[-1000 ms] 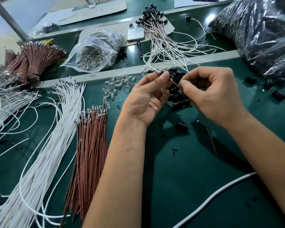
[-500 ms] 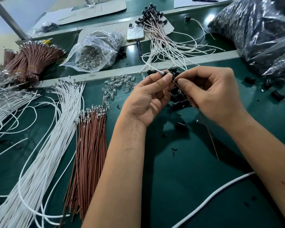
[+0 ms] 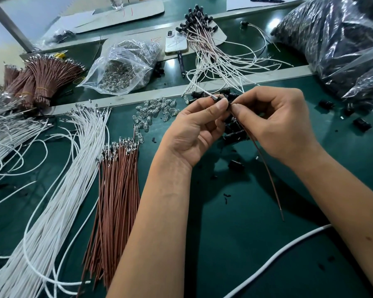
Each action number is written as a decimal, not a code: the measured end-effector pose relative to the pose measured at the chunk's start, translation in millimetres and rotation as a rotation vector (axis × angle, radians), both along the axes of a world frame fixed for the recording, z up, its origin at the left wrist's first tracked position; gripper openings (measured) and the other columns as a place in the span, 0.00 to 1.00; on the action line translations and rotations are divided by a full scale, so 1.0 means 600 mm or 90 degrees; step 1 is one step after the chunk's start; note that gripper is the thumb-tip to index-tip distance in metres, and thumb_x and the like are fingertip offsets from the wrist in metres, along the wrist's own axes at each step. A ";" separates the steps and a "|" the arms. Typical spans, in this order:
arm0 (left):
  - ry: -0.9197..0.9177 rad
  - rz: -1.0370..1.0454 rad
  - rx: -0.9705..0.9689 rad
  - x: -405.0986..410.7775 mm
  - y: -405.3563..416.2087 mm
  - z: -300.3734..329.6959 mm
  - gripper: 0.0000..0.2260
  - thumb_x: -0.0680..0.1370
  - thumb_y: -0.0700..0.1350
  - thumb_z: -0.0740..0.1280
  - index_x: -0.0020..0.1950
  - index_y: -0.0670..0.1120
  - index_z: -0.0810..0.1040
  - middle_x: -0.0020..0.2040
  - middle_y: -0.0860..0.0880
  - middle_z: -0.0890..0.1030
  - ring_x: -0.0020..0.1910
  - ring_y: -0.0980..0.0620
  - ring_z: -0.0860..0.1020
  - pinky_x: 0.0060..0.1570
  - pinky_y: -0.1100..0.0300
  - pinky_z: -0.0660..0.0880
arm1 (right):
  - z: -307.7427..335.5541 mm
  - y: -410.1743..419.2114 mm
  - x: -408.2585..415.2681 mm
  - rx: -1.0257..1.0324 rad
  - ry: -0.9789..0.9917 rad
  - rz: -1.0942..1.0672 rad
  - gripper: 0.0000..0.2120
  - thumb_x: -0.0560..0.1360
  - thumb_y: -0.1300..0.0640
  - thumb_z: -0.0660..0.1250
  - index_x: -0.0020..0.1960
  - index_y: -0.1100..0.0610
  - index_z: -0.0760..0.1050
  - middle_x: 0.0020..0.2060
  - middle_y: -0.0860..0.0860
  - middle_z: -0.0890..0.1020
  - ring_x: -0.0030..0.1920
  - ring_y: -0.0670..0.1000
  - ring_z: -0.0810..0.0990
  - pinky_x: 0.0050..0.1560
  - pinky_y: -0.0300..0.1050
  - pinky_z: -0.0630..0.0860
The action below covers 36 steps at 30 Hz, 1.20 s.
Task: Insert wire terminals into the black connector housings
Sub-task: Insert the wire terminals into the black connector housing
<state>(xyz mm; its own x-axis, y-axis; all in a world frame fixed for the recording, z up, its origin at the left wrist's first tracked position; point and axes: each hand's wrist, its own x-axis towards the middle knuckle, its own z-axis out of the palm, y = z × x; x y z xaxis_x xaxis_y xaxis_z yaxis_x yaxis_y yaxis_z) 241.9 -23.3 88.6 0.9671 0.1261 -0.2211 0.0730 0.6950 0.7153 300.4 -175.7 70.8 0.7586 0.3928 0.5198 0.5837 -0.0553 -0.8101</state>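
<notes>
My left hand (image 3: 197, 131) pinches a small black connector housing (image 3: 220, 99) between thumb and fingers; a white wire (image 3: 200, 90) runs from it up and to the left. My right hand (image 3: 280, 123) pinches a brown wire (image 3: 267, 173) right at the housing, and the wire's free end hangs down toward the mat. The terminal tip is hidden between the fingertips. Under my hands lies a pile of loose black housings (image 3: 235, 134). A bundle of brown wires (image 3: 119, 190) and a bundle of white wires (image 3: 63, 190) lie to the left.
Clear glass bulbs (image 3: 153, 114) are scattered left of my hands, with a bag of more bulbs (image 3: 121, 67) behind. Finished assemblies (image 3: 205, 39) and a phone (image 3: 176, 43) lie at the back. Large bags of black parts (image 3: 340, 39) fill the right. A thick white cable (image 3: 274, 257) crosses the mat (image 3: 256, 233).
My right hand has moved the brown wire's end closer into the housing, fingertips now meeting my left thumb. The wire's hanging tail has swung slightly to the right.
</notes>
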 end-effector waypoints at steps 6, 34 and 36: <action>0.004 0.007 -0.001 -0.001 -0.004 0.001 0.04 0.66 0.34 0.72 0.36 0.43 0.82 0.35 0.48 0.83 0.32 0.54 0.82 0.34 0.67 0.75 | -0.001 0.000 0.001 0.014 0.034 0.011 0.03 0.77 0.62 0.73 0.45 0.60 0.85 0.30 0.41 0.83 0.27 0.42 0.77 0.31 0.33 0.71; -0.059 0.052 0.066 -0.001 0.014 0.002 0.07 0.69 0.38 0.72 0.45 0.43 0.81 0.43 0.46 0.85 0.36 0.55 0.80 0.40 0.65 0.76 | 0.020 -0.029 0.009 -0.176 0.068 0.192 0.07 0.78 0.58 0.75 0.41 0.55 0.84 0.34 0.59 0.82 0.35 0.63 0.77 0.38 0.59 0.73; -0.071 0.084 0.003 -0.001 0.025 0.003 0.06 0.70 0.39 0.72 0.46 0.42 0.81 0.42 0.46 0.85 0.35 0.56 0.79 0.37 0.67 0.76 | 0.025 -0.036 0.011 -0.231 0.126 0.309 0.07 0.77 0.57 0.75 0.40 0.56 0.85 0.34 0.61 0.81 0.34 0.65 0.74 0.37 0.62 0.70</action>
